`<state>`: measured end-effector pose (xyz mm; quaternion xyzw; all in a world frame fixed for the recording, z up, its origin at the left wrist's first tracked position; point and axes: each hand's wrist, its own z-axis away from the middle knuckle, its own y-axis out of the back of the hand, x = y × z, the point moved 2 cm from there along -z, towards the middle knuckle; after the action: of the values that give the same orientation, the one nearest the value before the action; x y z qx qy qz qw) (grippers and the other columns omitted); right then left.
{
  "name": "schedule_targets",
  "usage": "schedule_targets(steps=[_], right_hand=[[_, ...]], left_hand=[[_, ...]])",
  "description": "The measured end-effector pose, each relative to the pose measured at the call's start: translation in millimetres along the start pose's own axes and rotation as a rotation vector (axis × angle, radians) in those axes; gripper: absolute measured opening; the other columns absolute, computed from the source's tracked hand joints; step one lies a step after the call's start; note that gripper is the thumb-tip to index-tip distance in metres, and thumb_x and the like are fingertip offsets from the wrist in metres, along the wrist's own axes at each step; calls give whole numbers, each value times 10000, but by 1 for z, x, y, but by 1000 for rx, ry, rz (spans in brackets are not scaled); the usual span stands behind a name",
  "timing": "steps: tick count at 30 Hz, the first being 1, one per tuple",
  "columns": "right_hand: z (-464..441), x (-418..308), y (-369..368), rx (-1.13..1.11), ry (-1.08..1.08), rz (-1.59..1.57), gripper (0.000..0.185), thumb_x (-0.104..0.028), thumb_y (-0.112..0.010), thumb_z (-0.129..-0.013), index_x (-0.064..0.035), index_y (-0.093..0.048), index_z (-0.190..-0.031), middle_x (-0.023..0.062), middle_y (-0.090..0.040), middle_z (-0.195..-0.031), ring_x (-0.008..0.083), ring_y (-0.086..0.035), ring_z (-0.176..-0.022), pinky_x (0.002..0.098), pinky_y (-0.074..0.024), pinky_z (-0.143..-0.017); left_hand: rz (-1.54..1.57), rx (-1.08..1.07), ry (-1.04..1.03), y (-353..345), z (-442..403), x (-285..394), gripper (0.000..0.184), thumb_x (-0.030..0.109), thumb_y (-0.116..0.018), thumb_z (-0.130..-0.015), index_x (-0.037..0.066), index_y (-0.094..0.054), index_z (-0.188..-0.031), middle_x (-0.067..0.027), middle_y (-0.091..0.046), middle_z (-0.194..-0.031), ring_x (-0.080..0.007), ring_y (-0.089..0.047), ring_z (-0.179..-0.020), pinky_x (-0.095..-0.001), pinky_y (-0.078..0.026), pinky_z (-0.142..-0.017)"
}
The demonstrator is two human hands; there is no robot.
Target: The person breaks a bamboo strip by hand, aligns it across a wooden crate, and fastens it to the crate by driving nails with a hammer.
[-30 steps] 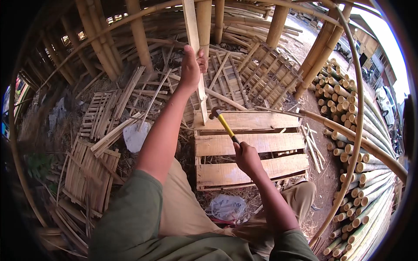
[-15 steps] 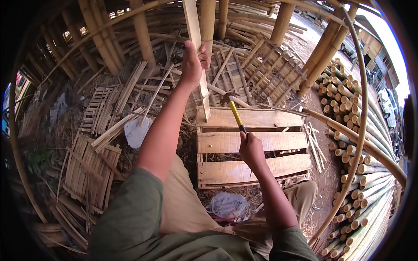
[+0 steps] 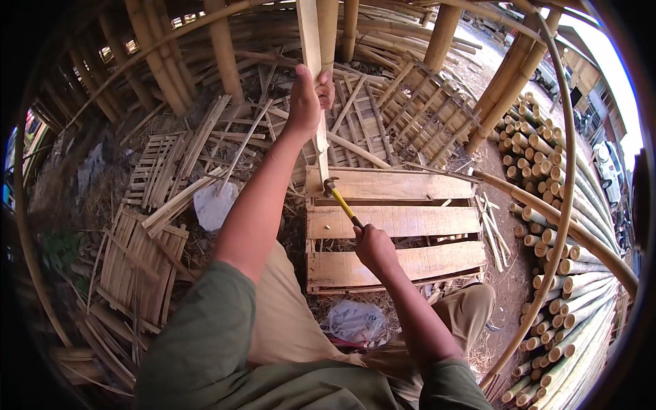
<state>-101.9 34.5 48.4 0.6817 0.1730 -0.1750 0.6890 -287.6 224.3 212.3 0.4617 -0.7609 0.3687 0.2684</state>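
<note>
My left hand (image 3: 311, 99) is closed around a long wooden slat (image 3: 309, 37), held up so that its lower end meets the far left corner of a slatted wooden crate (image 3: 393, 222). In my right hand (image 3: 376, 247) is a claw hammer (image 3: 343, 203) with a yellow and black handle. The hammer's head is at the lower end of the slat, by the crate's top board; whether it touches the slat I cannot tell. Gaps show between the crate's boards, and a small light chip lies on the middle one.
Cut bamboo poles (image 3: 567, 253) are stacked at the right. A curved bamboo pole (image 3: 557, 239) arches in front of them. Bamboo lattice panels (image 3: 430, 113) and loose strips lie beyond the crate and at left. A clear plastic bag (image 3: 355, 321) lies between my legs.
My right hand has swung the hammer left and down, bringing its head to the slat's foot. My left hand and the slat have shifted slightly right.
</note>
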Motion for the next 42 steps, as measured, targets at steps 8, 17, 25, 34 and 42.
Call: schedule_targets(steps=[8, 17, 25, 34, 42], right_hand=[[13, -70, 112, 434, 87, -361, 301, -184, -533, -1000, 9, -477, -777, 247, -527, -556, 457, -527, -500, 492, -364, -433], [1, -36, 33, 293, 29, -241, 357, -263, -520, -998, 24, -518, -786, 281, -569, -599, 499, -569, -592, 562, -429, -510], [12, -70, 138, 532, 115, -378, 301, -186, -513, -1015, 8, -463, -790, 209, -488, -524, 417, -480, -442, 438, -343, -421], [2, -20, 12, 108, -93, -96, 395, -340, -498, -998, 9, -562, -824, 274, -626, -671, 485, -626, -672, 574, -488, -610], [-3, 21, 27, 451, -141, 31, 262, -267, -568, -958, -15, -525, -904, 219, -646, -698, 433, -639, -660, 522, -491, -580]], left_hand=[[-29, 60, 17, 1, -2, 1, 693, 813, -261, -887, 133, -374, -811, 57, -293, -637, -58, -265, -515, -222, -186, -472], [19, 126, 2, 17, -5, -1, 667, 792, -284, -900, 137, -375, -814, 59, -281, -651, -48, -259, -518, -218, -192, -463], [18, 177, -9, 24, -3, 5, 670, 789, -268, -905, 132, -358, -811, 56, -266, -650, -50, -251, -510, -220, -192, -465], [64, 215, 11, 27, -2, 6, 691, 830, -298, -860, 145, -362, -807, 62, -262, -656, -47, -227, -526, -213, -192, -473], [-12, 133, -24, 10, 6, 6, 673, 797, -284, -894, 134, -358, -810, 63, -269, -645, -47, -256, -516, -218, -198, -460]])
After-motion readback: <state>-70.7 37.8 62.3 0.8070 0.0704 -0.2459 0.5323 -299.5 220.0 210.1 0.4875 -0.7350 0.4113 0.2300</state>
